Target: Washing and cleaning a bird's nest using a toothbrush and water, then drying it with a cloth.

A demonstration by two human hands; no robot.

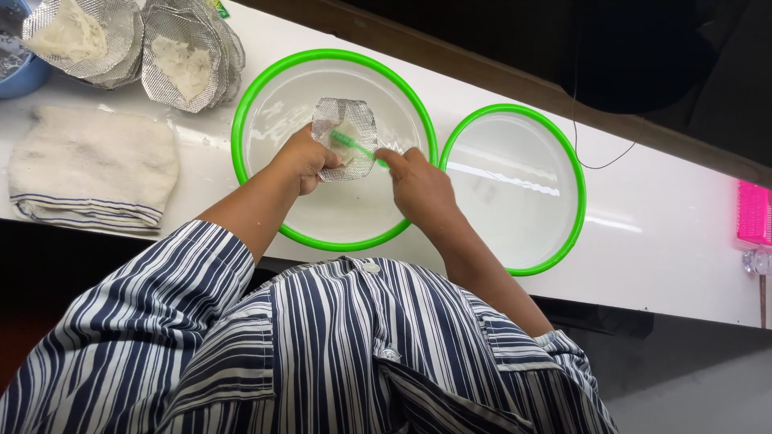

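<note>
Left hand (301, 159) closed around a mesh mould (346, 137) over the near green-rimmed basin (241, 120); right hand (418, 185) pinches a green brush (354, 145) against it. Risk: hard brushing could tear the mesh or slip the mould into the water.

A navy-and-white striped shirt (322, 354) — buttoned, with a chest pocket — sleeves rolled above bare forearms.

- White tabletop (667, 233), long and narrow.
- Two green-rimmed basins side by side mid-tabletop: left basin (241, 128), right basin (575, 169).
- Folded white towel (92, 165) at the near edge, left.
- Mesh strainers (185, 56) stacked near the far left corner.
- Pink object (754, 213) at the right end.
</note>
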